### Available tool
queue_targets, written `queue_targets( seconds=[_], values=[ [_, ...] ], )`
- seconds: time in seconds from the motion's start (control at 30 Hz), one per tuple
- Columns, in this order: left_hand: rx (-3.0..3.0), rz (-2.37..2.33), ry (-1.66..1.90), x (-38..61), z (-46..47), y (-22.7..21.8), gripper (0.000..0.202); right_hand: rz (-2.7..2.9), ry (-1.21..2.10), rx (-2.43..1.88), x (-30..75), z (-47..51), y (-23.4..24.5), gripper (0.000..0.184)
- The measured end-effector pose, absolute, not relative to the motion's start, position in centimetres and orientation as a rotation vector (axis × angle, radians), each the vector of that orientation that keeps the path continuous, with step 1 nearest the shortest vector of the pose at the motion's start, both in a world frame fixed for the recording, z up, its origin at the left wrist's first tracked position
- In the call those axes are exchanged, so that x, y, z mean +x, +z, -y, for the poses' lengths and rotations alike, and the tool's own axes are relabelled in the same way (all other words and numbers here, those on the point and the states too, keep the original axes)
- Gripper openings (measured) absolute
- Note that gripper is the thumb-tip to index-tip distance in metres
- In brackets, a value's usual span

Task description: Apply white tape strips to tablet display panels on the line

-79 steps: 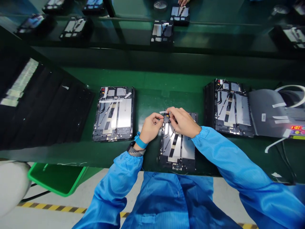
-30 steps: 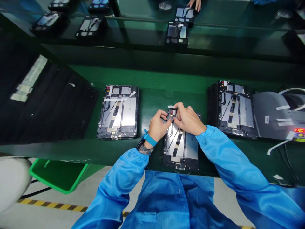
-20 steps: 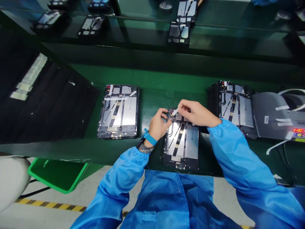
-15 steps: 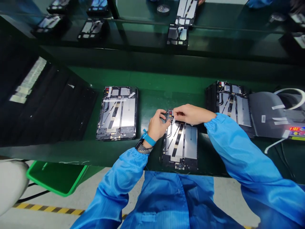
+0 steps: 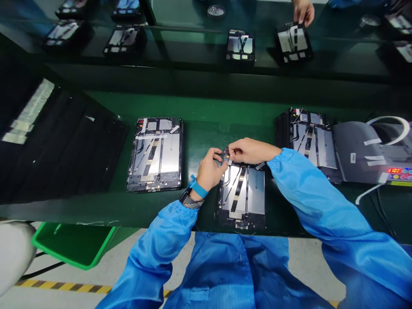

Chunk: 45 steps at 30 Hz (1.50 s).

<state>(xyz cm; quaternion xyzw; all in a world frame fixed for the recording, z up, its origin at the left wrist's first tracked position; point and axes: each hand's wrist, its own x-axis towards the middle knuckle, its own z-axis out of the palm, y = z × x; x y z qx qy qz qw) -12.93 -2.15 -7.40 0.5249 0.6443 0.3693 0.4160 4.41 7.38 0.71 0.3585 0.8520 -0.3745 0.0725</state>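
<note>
An opened tablet (image 5: 255, 193), with its silver inside and black cables showing, lies in front of me at the table's edge. My left hand (image 5: 209, 171) is at its upper left corner, fingers curled and thumb resting on the frame. Against the same top edge, my right hand (image 5: 252, 151) pinches a small white tape strip (image 5: 229, 162). A second strip (image 5: 260, 166) lies near the tablet's upper right corner, partly beside my right hand. To the left rests another opened tablet (image 5: 170, 154) with white tape strips across its upper part.
A stack of opened tablets (image 5: 326, 143) stands at right, beside a grey tape dispenser (image 5: 347, 148) with a red display. Black stacked trays (image 5: 71, 141) rise at left. Below the table is a green bin (image 5: 74, 244). Beyond the ledge, another person's hand (image 5: 304, 12) touches a tablet (image 5: 293, 40).
My right hand has shifted slightly at the tablet's top edge, uncovering a tape strip near the right corner. Across the ledge, a person's hand has moved a tablet to the right.
</note>
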Motion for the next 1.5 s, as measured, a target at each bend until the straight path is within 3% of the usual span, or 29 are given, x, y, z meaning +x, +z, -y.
queue_targets(
  seconds=[0.7, 1.5],
  values=[
    [1.329, -1.604, 0.942, -13.0, 2.14, -7.35, 0.033, -2.593, -0.971, 1.037, 3.7, -7.4, 0.49, 0.019],
    [1.347, -1.596, 0.946, -13.01, 2.23, -7.53, 0.033, -2.477, -1.195, 1.01, 4.34, -8.02, 1.15, 0.017]
  ],
)
